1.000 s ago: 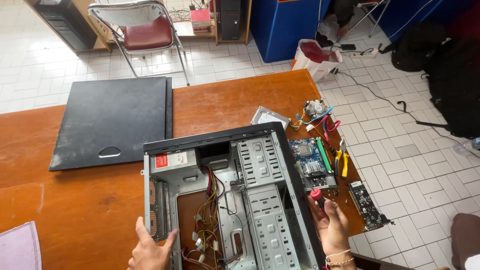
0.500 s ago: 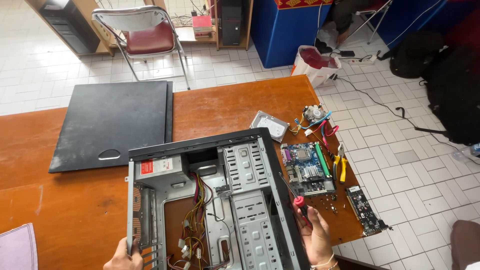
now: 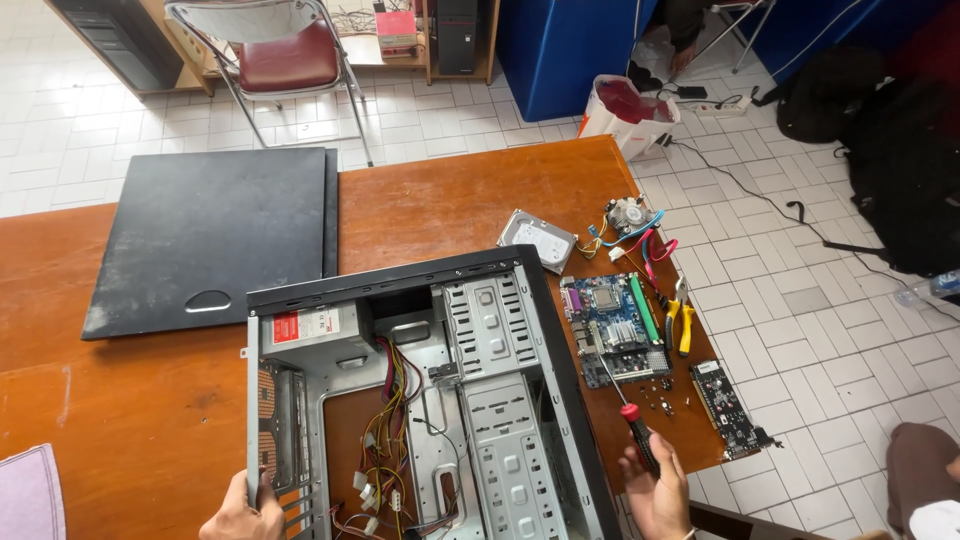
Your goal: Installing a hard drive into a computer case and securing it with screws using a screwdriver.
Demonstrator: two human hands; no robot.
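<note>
An open computer case point(image 3: 500, 400) lies on its side on the wooden table point(image 3: 150, 420), showing its power supply point(image 3: 310, 335), loose wires point(image 3: 385, 470) and drive cages. My left hand point(image 3: 243, 510) grips the case's rear edge at the bottom left. My right hand point(image 3: 655, 490) is closed on a screwdriver point(image 3: 625, 405) with a red and black handle, its shaft pointing up toward the motherboard point(image 3: 615, 320) lying beside the case.
The black side panel point(image 3: 215, 235) lies on the table's far left. A hard drive point(image 3: 537, 240), a cooler with cables point(image 3: 630, 215), yellow-handled pliers point(image 3: 680, 320), small screws and an expansion card point(image 3: 725, 405) sit near the table's right edge. A chair point(image 3: 285, 55) stands behind.
The case has shifted toward the table's right side and my left hand has moved from inside it to its rear edge. My right hand still holds the screwdriver beside the case.
</note>
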